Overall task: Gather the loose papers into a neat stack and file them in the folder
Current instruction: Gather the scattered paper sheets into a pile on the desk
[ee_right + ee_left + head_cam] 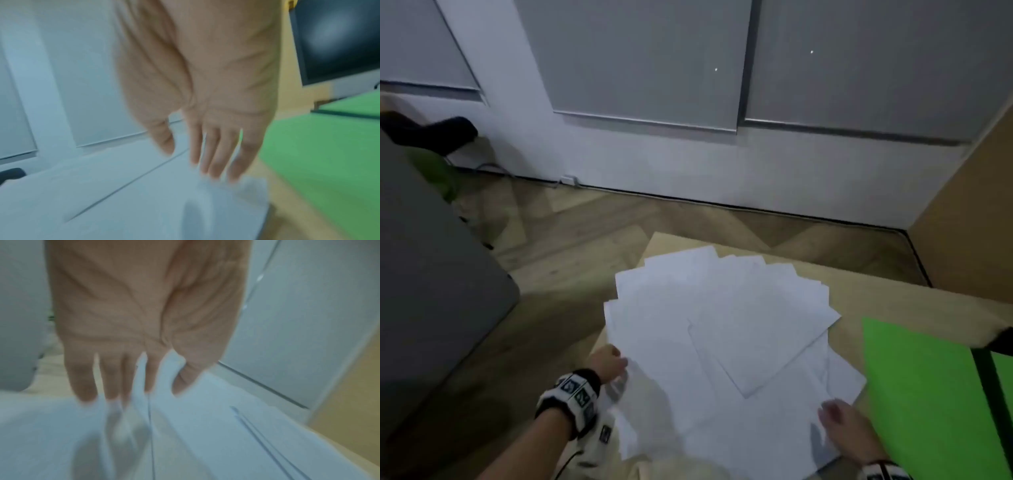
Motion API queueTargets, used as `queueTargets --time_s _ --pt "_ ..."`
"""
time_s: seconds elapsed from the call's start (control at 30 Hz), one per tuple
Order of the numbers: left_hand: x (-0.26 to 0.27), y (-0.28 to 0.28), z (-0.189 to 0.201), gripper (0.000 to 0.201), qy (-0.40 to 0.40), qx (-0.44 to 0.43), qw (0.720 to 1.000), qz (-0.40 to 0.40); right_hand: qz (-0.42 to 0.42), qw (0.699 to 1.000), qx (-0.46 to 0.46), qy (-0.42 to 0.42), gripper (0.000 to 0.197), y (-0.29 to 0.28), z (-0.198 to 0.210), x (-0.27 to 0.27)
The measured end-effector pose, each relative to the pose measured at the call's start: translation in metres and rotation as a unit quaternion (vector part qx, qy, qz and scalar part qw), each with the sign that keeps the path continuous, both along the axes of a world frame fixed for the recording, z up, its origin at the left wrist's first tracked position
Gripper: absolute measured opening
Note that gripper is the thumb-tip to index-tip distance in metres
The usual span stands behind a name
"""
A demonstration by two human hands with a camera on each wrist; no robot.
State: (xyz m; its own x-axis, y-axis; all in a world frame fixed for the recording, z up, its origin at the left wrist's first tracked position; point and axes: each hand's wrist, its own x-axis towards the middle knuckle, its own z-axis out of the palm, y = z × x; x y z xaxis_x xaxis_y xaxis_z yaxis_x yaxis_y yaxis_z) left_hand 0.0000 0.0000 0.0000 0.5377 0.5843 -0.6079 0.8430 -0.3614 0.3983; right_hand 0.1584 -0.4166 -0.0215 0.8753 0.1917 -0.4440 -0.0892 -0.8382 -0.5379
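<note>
Several loose white papers (722, 335) lie fanned out in a messy overlapping pile on a light wooden table (887, 298). A green folder (928, 394) lies flat to their right. My left hand (609, 359) is at the pile's left edge; in the left wrist view the left hand (144, 391) has straight fingers, with a sheet edge (164, 369) passing between thumb and forefinger. My right hand (839, 421) rests at the pile's near right corner. In the right wrist view the right hand (205, 159) has straight fingers over the papers (123, 203), next to the folder (318, 162).
The table's left edge drops to a wooden floor (571, 257). A grey cabinet (431, 291) stands at the left, a white wall (688, 164) behind. A dark screen (339, 40) stands beyond the folder on the right.
</note>
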Motion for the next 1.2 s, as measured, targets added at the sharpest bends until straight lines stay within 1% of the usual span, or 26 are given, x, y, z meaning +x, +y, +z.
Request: queueTargets --time_s 0.03,0.07,0.1,0.2,0.27,0.37,0.43,0.5,0.57,0.63,0.67,0.7,0.73,0.8,0.83,0.87,0.93,1.0,1.1,1.13,1.2 --pt "0.005 0.004 -0.004 0.038 -0.014 0.028 0.999 0.04 -0.024 1.0 0.007 0.002 0.017 0.014 -0.004 0.014" --pt "0.007 0.005 -0.002 0.046 -0.013 0.041 0.996 0.074 -0.055 0.998 0.006 0.01 0.027 0.019 -0.003 0.017" --pt "0.011 0.005 -0.001 0.051 -0.003 0.041 0.995 0.089 -0.083 0.996 0.001 0.029 0.035 0.026 -0.005 0.023" --pt "0.016 -0.001 -0.004 0.063 0.033 0.046 0.993 0.1 -0.167 0.984 -0.001 0.068 0.048 0.044 -0.013 0.025" --pt "0.016 -0.005 -0.012 0.071 0.042 0.044 0.993 0.099 -0.212 0.975 0.017 0.059 0.052 0.056 -0.018 0.025" --pt "0.018 -0.009 -0.025 0.076 0.022 0.051 0.994 0.093 -0.25 0.967 0.028 0.044 0.062 0.078 -0.018 0.026" --pt "0.019 -0.013 -0.031 0.073 -0.013 0.035 0.995 0.089 -0.27 0.961 0.035 0.047 0.071 0.09 -0.02 0.026" --pt "0.021 -0.017 -0.033 0.068 -0.032 0.019 0.995 0.095 -0.286 0.957 0.022 0.052 0.077 0.1 -0.02 0.03" --pt "0.025 -0.022 -0.033 0.06 -0.019 0.039 0.995 0.091 -0.289 0.956 -0.007 0.048 0.081 0.11 -0.021 0.034" --pt "0.028 -0.029 -0.033 0.05 0.0 0.076 0.995 0.072 -0.282 0.958 -0.04 0.042 0.082 0.117 -0.022 0.033" --pt "0.03 -0.031 -0.034 0.046 -0.003 0.089 0.994 0.061 -0.274 0.96 -0.052 0.036 0.081 0.121 -0.024 0.033" --pt "0.031 -0.034 -0.035 0.041 -0.016 0.085 0.995 0.055 -0.265 0.962 -0.058 0.028 0.079 0.123 -0.027 0.032" --pt "0.033 -0.036 -0.036 0.036 -0.049 0.052 0.995 0.065 -0.254 0.965 -0.055 0.023 0.075 0.126 -0.03 0.03" --pt "0.034 -0.039 -0.035 0.031 -0.122 -0.033 0.988 0.09 -0.224 0.974 -0.034 0.024 0.061 0.13 -0.035 0.029" --pt "0.033 -0.039 -0.035 0.032 -0.142 -0.052 0.984 0.098 -0.207 0.978 -0.025 0.03 0.052 0.131 -0.037 0.03" --pt "0.033 -0.039 -0.035 0.034 -0.15 -0.053 0.982 0.106 -0.189 0.981 -0.025 0.039 0.044 0.131 -0.037 0.031" --pt "0.032 -0.037 -0.034 0.038 -0.164 -0.05 0.977 0.125 -0.149 0.986 -0.047 0.06 0.037 0.126 -0.036 0.035" --pt "0.031 -0.033 -0.034 0.039 -0.167 -0.064 0.974 0.136 -0.121 0.986 -0.093 0.063 0.043 0.115 -0.034 0.041" --pt "0.032 -0.027 -0.032 0.04 -0.157 -0.081 0.975 0.133 -0.106 0.984 -0.134 0.044 0.07 0.095 -0.032 0.044" --pt "0.032 -0.026 -0.031 0.042 -0.155 -0.088 0.974 0.137 -0.102 0.985 -0.138 0.036 0.077 0.089 -0.03 0.043" --pt "0.034 -0.028 -0.032 0.04 -0.161 -0.123 0.966 0.158 -0.12 0.986 -0.107 0.033 0.081 0.083 -0.029 0.037"
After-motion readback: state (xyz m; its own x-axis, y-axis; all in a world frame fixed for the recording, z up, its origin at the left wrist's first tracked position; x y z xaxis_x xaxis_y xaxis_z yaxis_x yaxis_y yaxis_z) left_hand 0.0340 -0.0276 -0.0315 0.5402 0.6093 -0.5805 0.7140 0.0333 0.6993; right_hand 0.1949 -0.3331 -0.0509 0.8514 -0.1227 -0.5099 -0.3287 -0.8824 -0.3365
